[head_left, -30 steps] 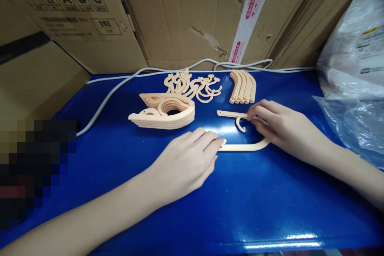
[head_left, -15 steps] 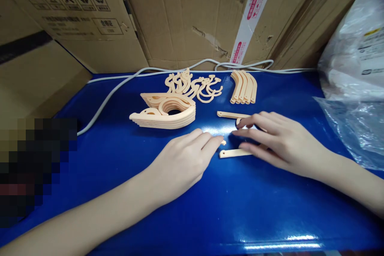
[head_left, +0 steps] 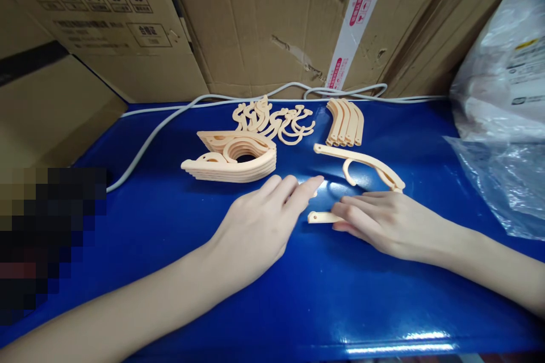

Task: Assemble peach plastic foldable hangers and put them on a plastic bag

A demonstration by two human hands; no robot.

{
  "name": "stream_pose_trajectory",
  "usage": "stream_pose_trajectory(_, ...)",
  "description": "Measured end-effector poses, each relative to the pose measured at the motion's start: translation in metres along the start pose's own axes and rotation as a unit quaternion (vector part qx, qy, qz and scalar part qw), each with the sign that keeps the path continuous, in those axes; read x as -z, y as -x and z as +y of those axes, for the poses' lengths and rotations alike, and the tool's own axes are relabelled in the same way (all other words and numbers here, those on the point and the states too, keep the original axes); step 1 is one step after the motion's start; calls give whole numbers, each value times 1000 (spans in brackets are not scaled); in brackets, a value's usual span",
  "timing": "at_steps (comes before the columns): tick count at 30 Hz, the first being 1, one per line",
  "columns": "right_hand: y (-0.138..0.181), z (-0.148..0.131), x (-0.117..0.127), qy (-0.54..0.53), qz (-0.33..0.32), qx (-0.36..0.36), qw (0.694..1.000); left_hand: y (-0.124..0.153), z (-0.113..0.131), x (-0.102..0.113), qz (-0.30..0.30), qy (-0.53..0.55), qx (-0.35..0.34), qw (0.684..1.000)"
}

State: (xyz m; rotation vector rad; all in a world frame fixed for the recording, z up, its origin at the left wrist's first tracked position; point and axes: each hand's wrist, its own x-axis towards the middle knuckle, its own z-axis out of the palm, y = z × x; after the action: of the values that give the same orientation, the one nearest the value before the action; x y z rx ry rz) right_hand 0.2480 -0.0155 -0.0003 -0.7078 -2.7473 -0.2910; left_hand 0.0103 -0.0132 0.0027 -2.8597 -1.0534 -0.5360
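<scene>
My left hand [head_left: 259,221] is closed just above the blue table, with the index finger pointing right. A small beige plastic piece [head_left: 315,194] peeks out under that fingertip, mostly hidden. Closed around a beige plastic hanger arm [head_left: 321,217] is my right hand [head_left: 378,224]; only the arm's holed left end shows. Behind the right hand lies a partly assembled folding hanger [head_left: 366,159], with a curved hook on its near side.
Folded hangers [head_left: 238,173] stand stacked at the left. Loose hooks [head_left: 293,125] and a row of curved hanger arms [head_left: 344,122] lie farther back. A white cable [head_left: 149,142] runs along cardboard boxes [head_left: 255,22]. Clear plastic wrapping [head_left: 502,181] covers the right side.
My right hand has come nearer and closed on the near hanger arm, uncovering the hanger with the hook, which has shifted slightly. My left index finger has stretched out a little farther.
</scene>
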Motion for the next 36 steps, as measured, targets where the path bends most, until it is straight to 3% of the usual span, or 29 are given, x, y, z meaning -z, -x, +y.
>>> stream_pose_trajectory(7, 4, 1, -1, -3, -31, -17, 999, -3, 0, 2, -23, 22, 0, 999)
stream_pose_trajectory(13, 7, 4, -2, -8, 1, -47, 999, -3, -1, -1, -34, 50, 10, 998)
stream_pose_trajectory(24, 5, 2, 3, 15, 32, -36, 999, -4, -1, 1, -101, 89, 30, 990)
stream_pose_trajectory(36, 2, 1, 7, 30, 49, -34, 998, -2, -2, -4, -92, 179, 69, 977)
